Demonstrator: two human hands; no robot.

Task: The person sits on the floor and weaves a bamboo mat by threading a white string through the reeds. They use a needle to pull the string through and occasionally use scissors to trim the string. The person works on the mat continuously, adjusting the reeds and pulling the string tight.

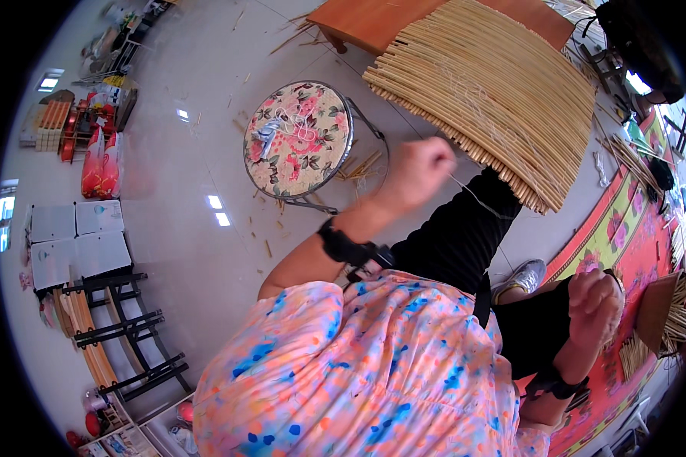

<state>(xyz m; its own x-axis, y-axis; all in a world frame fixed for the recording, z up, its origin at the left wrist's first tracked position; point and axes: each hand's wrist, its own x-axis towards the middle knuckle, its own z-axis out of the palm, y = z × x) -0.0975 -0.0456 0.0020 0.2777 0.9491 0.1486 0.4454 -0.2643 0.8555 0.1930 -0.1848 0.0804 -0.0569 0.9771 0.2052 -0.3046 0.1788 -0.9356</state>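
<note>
The left hand [423, 174], slightly blurred, was narrowed to a tight pinch on a thin pale string [476, 199], which slanted down from it across the black trouser leg [453, 236], near the mat's front edge. The right hand [596, 308] was near the other thigh with its fingers looking curled; how firmly they were closed, or whether they gripped anything, I could not tell. The mat of tan stalks [488, 91], laid side by side with fine threads across them, rested on an orange-brown wooden table [362, 19], its front edge reaching the person's knee. At the far right, on the red floral rug [587, 263], a brown bin [654, 312] held a packed load of cut stalks [682, 316], their ends showing at its mouth; a loose bundle [633, 356] lay just beside it. The round floral stool [301, 167], left of the left hand, carried a tangle of white string and a bluish-white bunch [267, 135]. By the left wall were glossy red bags [101, 166], their contents hidden, and, further down, flat white cartons [80, 240] near black folding frames [126, 327].
</note>
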